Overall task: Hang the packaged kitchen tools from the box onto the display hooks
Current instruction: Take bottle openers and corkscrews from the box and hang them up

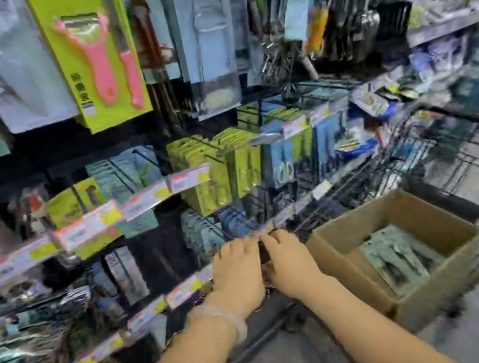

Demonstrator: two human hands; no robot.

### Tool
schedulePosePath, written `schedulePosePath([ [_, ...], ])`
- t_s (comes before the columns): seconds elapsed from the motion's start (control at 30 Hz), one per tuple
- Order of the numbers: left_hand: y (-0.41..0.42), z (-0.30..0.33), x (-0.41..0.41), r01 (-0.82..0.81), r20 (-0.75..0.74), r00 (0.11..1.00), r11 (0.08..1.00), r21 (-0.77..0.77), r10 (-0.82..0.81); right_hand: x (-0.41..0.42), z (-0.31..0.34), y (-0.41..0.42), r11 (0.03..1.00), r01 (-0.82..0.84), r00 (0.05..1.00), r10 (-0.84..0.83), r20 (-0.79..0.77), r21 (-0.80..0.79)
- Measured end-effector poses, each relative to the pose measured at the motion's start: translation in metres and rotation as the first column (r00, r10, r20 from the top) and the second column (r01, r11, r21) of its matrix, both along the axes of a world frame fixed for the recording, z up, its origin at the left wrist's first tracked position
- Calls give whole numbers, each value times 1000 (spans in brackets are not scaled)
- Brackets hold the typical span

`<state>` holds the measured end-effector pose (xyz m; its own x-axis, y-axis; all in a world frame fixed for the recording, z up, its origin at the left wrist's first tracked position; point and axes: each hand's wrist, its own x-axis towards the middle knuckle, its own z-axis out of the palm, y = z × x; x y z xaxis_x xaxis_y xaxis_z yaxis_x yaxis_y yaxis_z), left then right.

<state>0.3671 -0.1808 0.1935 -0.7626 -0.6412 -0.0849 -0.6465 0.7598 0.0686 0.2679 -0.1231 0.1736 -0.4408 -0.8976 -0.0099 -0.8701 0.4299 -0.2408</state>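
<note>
Both your hands [263, 260] pinch a dark package at a hook left of the box [410, 288]; packages [401, 255] remain inside it.

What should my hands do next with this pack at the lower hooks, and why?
Probably slide the dark pack onto the hook. Both the left hand and right hand already pinch it at the lower hook row, and more packs wait in the cardboard box. Blur hides the hook tip.
</note>
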Motion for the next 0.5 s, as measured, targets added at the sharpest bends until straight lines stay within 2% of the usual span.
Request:
schedulePosePath([
  [0.1, 41, -17, -37, 59, 70, 996, 996, 65, -64, -34, -19, 53, 998, 65, 998, -66, 20, 18],
  [0.27, 104, -48, -91, 132, 89, 985, 981, 141, -145, -81, -44, 131, 983, 164, 984, -170, 57, 84],
  [0.5, 154, -70, -144, 183, 125, 970, 967, 177, -206, -132, -74, 185, 957, 231, 962, -251, 105, 173],
])
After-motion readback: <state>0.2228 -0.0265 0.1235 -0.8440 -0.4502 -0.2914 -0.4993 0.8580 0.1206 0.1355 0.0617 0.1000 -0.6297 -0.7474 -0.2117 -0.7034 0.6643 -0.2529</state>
